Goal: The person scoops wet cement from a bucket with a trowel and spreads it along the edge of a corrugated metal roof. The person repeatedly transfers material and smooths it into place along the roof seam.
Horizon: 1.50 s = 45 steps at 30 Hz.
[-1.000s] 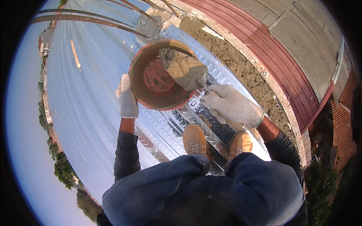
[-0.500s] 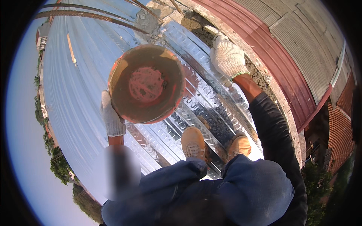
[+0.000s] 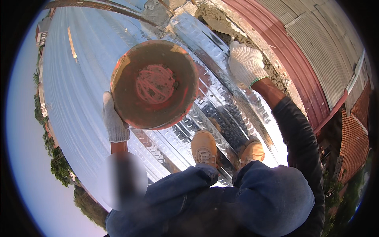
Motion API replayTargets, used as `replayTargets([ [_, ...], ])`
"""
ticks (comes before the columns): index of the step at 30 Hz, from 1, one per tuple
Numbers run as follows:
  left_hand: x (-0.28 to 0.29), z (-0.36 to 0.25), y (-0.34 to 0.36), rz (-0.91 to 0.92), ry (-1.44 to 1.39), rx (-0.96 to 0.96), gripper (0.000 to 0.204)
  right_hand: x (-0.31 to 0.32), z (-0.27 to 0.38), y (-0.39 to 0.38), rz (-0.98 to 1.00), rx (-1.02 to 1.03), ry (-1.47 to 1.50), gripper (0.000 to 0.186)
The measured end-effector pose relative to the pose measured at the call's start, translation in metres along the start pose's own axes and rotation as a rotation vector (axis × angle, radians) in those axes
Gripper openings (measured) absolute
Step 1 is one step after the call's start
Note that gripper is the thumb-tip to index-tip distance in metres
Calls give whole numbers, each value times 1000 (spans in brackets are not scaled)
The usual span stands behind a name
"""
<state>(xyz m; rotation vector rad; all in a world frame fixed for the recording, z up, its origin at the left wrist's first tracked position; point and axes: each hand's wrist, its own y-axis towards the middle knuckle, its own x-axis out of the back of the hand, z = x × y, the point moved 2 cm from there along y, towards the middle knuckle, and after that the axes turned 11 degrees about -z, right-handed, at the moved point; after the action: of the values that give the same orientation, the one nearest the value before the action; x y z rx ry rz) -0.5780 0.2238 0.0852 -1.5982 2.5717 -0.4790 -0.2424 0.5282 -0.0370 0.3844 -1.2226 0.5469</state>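
Note:
My left hand [image 3: 113,118], in a pale knitted work glove, is closed on the left edge of a reddish bucket [image 3: 126,98]. The bucket tilts so that its inside faces me, with grey mortar smeared on the walls and red showing at the bottom. My right hand [image 3: 248,63], gloved the same way, is closed round the handle of a trowel [image 3: 219,26]; the handle itself is hidden in the fist. The trowel's mortar-coated blade lies against the wet mortar [image 3: 272,72] in the strip along the wall edge.
Ribbed shiny metal decking [image 3: 79,114] spreads under me, with my tan shoes [image 3: 204,147] on it. Rusty steel bars [image 3: 98,7] cross the far left. A thin wood strip [image 3: 72,42] lies on the sheets. Red metal roofing [image 3: 290,51] and grey corrugated sheets [image 3: 323,43] border the right.
My right hand has come slightly nearer and to the right, and the trowel blade now shows on the mortar. The bucket appears slightly larger, still in my left hand.

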Motion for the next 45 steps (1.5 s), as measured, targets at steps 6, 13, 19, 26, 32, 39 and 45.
replayTargets([
  [6,-16,0,-1,-12,45,-2,45,16,-2,-3,-16,-44,220,34],
  [13,-17,7,4,-28,55,-38,44,5,-39,21,-93,-4,138,36],
  [19,-17,5,-1,-20,26,-4,45,9,2,-14,83,-3,150,51],
  [26,-19,3,-3,-25,58,-25,45,18,-20,29,-91,-23,244,37],
  [32,-25,4,-4,-17,71,-25,46,-5,-24,61,8,102,150,38],
  [39,-27,11,-4,-8,47,-14,42,15,5,25,138,-28,306,39],
  [45,-62,4,-16,-14,51,-28,31,27,21,1,213,-48,323,38],
])
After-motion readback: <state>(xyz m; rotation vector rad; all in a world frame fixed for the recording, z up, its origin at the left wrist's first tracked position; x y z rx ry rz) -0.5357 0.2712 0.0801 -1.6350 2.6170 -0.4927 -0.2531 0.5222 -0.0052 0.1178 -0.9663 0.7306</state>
